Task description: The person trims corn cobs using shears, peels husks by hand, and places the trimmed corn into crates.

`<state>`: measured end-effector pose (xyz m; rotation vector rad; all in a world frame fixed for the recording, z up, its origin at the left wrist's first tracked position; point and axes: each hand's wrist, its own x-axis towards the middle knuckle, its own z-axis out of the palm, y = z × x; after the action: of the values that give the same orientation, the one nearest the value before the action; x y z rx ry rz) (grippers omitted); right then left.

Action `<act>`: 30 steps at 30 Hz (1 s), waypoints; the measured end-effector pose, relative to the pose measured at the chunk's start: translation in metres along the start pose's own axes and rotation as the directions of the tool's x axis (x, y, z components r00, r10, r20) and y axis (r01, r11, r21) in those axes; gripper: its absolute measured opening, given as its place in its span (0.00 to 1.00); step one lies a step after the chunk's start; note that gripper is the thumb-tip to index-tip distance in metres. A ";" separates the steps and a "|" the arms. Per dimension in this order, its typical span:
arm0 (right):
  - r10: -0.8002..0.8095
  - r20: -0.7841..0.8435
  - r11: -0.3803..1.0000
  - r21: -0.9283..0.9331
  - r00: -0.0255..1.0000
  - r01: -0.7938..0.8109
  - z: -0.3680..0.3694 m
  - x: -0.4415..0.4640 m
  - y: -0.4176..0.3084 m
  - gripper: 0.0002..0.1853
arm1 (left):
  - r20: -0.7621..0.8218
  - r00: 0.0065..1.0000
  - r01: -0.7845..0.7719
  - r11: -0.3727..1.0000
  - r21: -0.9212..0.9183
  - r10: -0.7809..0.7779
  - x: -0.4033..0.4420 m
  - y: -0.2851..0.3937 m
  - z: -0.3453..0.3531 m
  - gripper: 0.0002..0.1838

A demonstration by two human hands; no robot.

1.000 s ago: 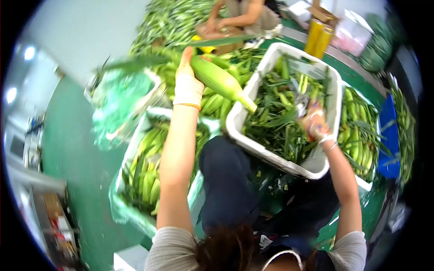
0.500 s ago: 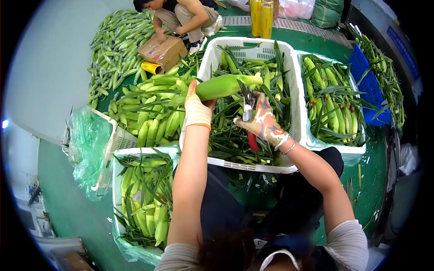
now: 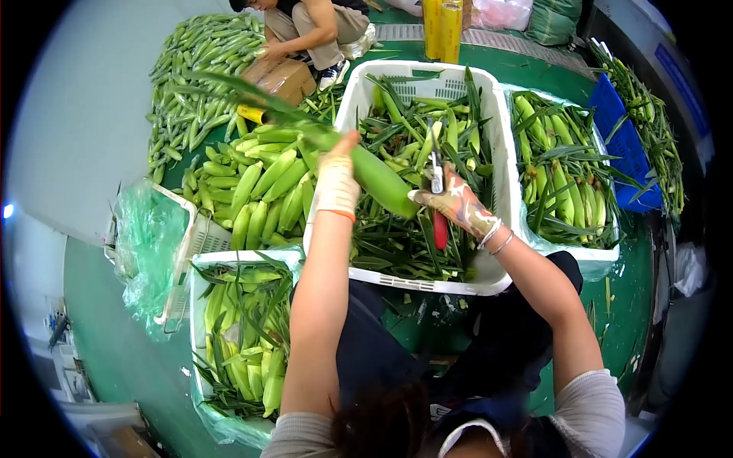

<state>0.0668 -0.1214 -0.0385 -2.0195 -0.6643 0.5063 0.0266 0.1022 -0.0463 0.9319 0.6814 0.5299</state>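
My left hand [image 3: 337,179], in a pale glove with an orange cuff edge, is closed around a green ear of corn [image 3: 382,183] in its husk. The ear slants over the white crate [image 3: 500,168], its rounded end low on the right and its long leaves blurred at upper left. In my right hand [image 3: 462,204], wearing a patterned glove, are pruning shears [image 3: 437,174] with a red handle, blades pointing up. The right fingertips are close to the ear's lower end; whether they touch it is unclear. Cut leaves and husks [image 3: 397,248] lie in the crate below.
Husked-on corn ears [image 3: 259,187] are piled at left. A lined bin of corn [image 3: 244,343] stands lower left, another bin [image 3: 565,175] at right beside a blue basket [image 3: 618,145]. Behind, a person [image 3: 313,30] squats by a cardboard box [image 3: 282,80] and wrapped corn [image 3: 198,84].
The ear has swung so its right end points down and its leaves up left; the pale stem end no longer shows. My right hand moved slightly down. The person's hands rose from the box.
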 end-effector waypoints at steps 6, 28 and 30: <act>0.024 0.243 0.987 -0.160 0.970 0.016 -0.013 -0.003 0.003 0.45 | 0.123 0.975 -0.220 0.687 0.692 0.187 -0.026 -0.004 0.018 0.31; -0.043 0.117 0.935 0.355 0.992 -0.002 -0.006 0.006 0.000 0.18 | 0.590 0.808 -0.328 0.821 0.467 -0.012 -0.050 -0.001 -0.005 0.24; -0.169 0.004 0.938 0.309 0.986 0.159 0.001 0.017 -0.013 0.21 | 0.624 0.775 -0.484 0.725 0.489 0.097 -0.063 -0.002 0.008 0.25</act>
<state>0.0760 -0.1041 -0.0290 -1.6511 -0.7180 0.5080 -0.0103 0.0542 -0.0265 1.7853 0.1286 0.2717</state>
